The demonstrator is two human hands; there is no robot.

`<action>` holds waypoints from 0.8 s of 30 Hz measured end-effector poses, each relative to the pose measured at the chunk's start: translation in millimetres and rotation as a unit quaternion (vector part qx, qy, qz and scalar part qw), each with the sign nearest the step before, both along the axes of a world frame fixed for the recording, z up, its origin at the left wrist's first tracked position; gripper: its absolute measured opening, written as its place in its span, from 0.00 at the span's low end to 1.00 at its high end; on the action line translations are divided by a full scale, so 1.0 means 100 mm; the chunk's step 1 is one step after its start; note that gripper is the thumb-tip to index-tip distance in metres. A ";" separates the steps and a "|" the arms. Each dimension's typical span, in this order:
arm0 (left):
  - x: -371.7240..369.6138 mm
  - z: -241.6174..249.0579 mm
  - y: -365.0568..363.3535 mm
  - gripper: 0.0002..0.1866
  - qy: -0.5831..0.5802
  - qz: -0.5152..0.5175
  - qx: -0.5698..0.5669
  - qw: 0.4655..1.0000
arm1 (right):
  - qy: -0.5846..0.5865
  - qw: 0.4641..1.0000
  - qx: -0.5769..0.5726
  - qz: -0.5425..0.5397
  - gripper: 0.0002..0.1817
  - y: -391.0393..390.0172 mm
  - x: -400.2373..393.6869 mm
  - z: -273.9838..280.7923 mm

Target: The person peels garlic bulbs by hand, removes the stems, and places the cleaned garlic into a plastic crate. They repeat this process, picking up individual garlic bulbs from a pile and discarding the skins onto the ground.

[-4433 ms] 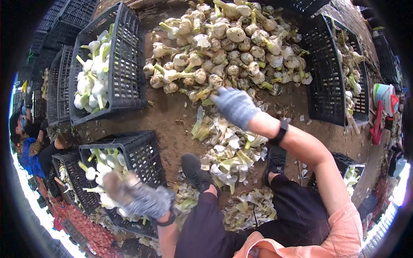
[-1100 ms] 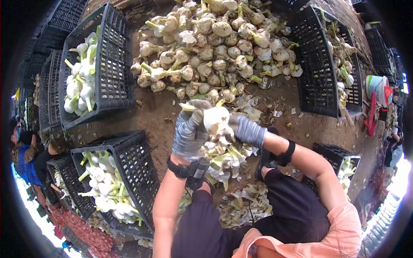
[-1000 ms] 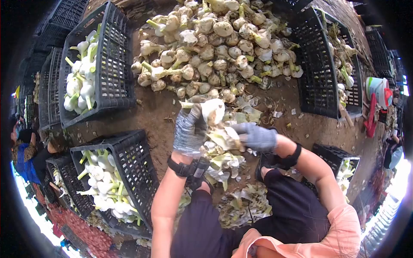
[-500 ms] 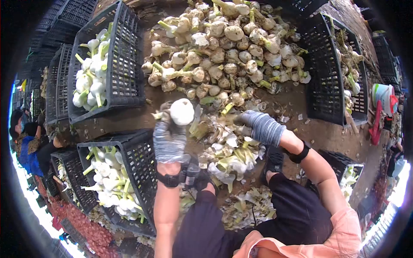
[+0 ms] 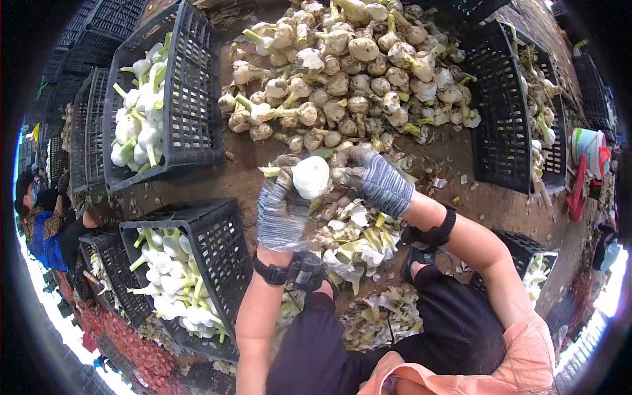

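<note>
- Garlic bulb [image 5: 311, 176], peeled white, sits in the middle of the view, held up over the dirt floor [image 5: 250, 168] between the two gloved hands and just in front of the big heap.
- Heap of unpeeled garlic [image 5: 349, 72] is the largest mass, spread across the top of the view on the floor, its bulbs dirty and many with green stalks.
- Upper left crate [image 5: 191, 99], black plastic, lies tilted on the floor with white cleaned bulbs piled at its left side.
- Lower left crate [image 5: 220, 243] stands just beside the person's left forearm and holds more white bulbs with green stems.
- Right crate [image 5: 494, 112] stands well apart on the right of the heap, with a few rough bulbs along its far edge.
- Pile of peeled skins [image 5: 349, 237] lies on the floor under the hands and runs down to the person's knees.
- Left hand [image 5: 282, 210], in a grey knit glove, has its grip closed round the bulb from below and the left, the stalk end poking out to the left.
- Right hand [image 5: 378, 181], gloved alike, meets the bulb from the right; its fingers are curled against the bulb's side, pinching at the skin there.
</note>
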State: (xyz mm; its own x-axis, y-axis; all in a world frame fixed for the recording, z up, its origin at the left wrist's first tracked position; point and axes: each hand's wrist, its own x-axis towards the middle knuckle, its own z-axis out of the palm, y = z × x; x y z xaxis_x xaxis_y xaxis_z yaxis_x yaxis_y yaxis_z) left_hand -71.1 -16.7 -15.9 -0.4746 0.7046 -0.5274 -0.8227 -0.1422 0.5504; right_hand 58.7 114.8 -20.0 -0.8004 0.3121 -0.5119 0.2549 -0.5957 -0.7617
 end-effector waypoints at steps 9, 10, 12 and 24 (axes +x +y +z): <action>-0.16 -0.05 0.01 0.14 0.088 -0.028 0.022 0.995 | -0.043 0.992 0.117 0.025 0.17 0.09 -0.19 0.02; -0.24 0.07 0.01 0.15 0.070 0.051 -0.007 0.996 | -0.043 0.996 0.081 0.020 0.15 0.09 -0.16 -0.11; -0.59 0.26 -0.05 0.18 -0.028 0.197 0.047 0.979 | -0.020 0.987 0.147 0.063 0.14 0.06 -0.05 -0.43; -0.61 -0.83 0.10 0.30 0.600 -0.219 -0.274 0.719 | -0.120 0.914 0.320 0.219 0.13 0.03 0.16 -0.64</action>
State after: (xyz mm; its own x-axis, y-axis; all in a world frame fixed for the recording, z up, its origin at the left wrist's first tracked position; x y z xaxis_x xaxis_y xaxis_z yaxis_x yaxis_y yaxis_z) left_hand -132.1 -7.0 -99.2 -0.6164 0.7670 -0.1784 0.3918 0.4952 0.7754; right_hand 74.6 117.9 -84.1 -0.8085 0.2858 -0.5144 0.5680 0.1508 -0.8091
